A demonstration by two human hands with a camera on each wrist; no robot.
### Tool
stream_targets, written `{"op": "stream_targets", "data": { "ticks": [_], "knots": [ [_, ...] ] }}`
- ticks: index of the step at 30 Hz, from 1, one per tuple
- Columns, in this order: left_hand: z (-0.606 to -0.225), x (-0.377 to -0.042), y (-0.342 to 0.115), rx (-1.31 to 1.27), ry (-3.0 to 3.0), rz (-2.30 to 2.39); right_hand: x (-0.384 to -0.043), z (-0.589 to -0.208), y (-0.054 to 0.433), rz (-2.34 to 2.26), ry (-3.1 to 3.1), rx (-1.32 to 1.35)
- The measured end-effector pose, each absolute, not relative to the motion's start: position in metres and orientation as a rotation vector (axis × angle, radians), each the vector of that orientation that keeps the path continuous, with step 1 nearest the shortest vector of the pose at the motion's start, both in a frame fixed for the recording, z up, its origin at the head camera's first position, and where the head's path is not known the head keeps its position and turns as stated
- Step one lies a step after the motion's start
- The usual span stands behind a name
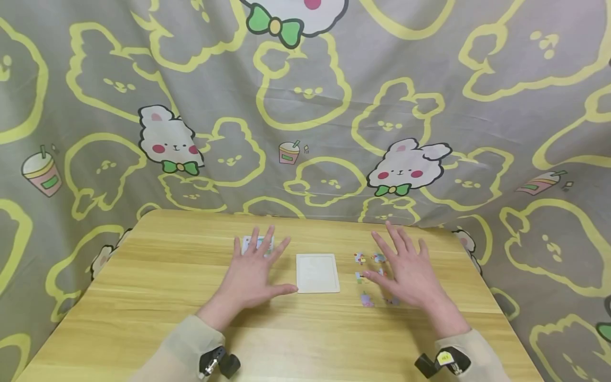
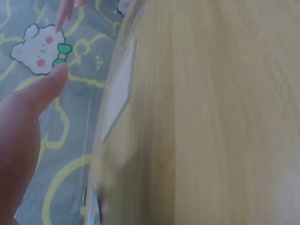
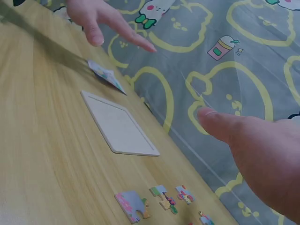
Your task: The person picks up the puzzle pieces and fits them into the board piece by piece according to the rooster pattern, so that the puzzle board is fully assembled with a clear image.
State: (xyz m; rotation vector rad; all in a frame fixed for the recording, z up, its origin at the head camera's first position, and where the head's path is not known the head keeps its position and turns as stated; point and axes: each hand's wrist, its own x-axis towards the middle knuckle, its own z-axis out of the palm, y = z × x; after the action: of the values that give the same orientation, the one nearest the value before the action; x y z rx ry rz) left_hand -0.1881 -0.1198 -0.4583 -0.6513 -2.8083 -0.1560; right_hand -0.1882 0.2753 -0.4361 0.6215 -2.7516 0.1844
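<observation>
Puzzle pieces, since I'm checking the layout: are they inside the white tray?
No, the puzzle pieces lie on the table beside the white tray.

A white, squarish tray (image 1: pixel 317 274) lies flat at the middle, with a raised rim and a bare inside. To its right, loose puzzle pieces (image 1: pixel 359 258) lie apart from one another in two columns, some partly hidden; the near left piece (image 1: pixel 366 300) is lilac with pink patches. A printed card (image 3: pixel 106 76), partly blue, lies left of the tray and slightly farther.
</observation>
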Motion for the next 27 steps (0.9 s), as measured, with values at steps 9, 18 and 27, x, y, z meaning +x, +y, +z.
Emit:
{"op": "stream_targets", "data": {
  "ticks": [9,18,27],
  "knots": [
    [-0.470,-0.186,-0.110,-0.677,-2.815,-0.254,-0.194,-0.444,0.276,0.280,-2.761,0.653],
    [-0.481,-0.187,-0.100,-0.695,-2.798,-0.287,-0.200,-0.450,0.277,0.378,-2.766,0.683],
    [-0.489,-0.186,-0.091,-0.715,-2.874,-0.400,-0.205,-0.457,0.278,0.599,-2.754,0.718]
  ]
}}
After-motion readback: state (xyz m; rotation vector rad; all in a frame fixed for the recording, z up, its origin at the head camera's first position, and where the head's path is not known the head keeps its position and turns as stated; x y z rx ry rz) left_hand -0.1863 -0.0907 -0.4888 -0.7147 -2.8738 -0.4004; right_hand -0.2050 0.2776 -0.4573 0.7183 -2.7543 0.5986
